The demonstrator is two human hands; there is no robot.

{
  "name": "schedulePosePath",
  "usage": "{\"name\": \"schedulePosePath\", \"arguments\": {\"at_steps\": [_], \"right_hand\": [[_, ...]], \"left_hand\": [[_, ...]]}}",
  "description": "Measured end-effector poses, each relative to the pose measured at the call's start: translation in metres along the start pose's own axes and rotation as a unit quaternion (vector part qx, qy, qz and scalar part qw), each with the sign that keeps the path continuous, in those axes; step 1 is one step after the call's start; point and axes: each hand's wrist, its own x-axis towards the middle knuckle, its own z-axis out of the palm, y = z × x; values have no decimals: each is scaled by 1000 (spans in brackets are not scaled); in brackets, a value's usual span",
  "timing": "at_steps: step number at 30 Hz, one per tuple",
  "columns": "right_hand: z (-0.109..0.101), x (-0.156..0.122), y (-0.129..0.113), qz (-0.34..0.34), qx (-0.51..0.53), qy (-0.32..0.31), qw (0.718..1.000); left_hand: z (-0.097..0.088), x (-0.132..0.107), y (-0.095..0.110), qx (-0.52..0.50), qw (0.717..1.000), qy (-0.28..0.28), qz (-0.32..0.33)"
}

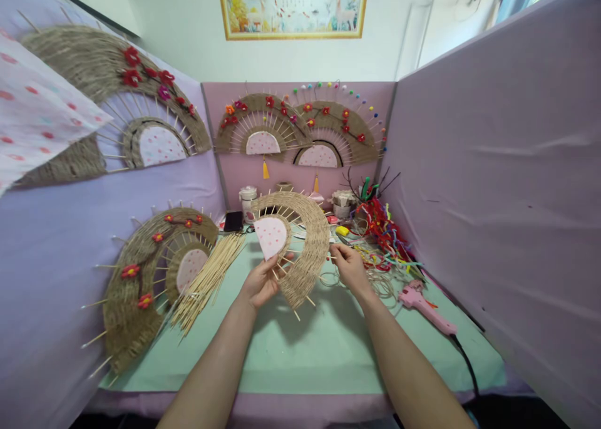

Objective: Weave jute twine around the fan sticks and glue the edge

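Observation:
My left hand grips a half-woven fan by its lower corner and holds it upright above the green table. The fan has a pink dotted centre, thin wooden ribs and a wide band of wound jute. My right hand is pinched at the fan's right edge on the jute twine, whose loose coil lies on the table just to the right.
A finished fan with red flowers leans at the left beside a bundle of bamboo sticks. A pink glue gun lies at the right. Coloured pipe cleaners, jars and more fans fill the back; purple partitions enclose the table.

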Motion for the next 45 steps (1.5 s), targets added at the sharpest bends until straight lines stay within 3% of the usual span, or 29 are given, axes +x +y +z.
{"name": "schedulePosePath", "arguments": {"at_steps": [11,19,26,31,45], "right_hand": [[-2,-1,-8,-1,-34,8,999],[-1,-7,-23,-37,-46,80,995],[2,-8,-22,-40,-70,71,994],[2,-8,-21,-30,-79,51,995],[0,-12,-21,-76,-99,145,981]], "left_hand": [[-4,4,9,13,999,-34,2],[-10,12,29,38,999,-33,0],[-18,12,25,13,1000,-6,14],[-17,10,25,11,1000,-18,-3],[-21,15,21,-1,1000,0,10]]}}
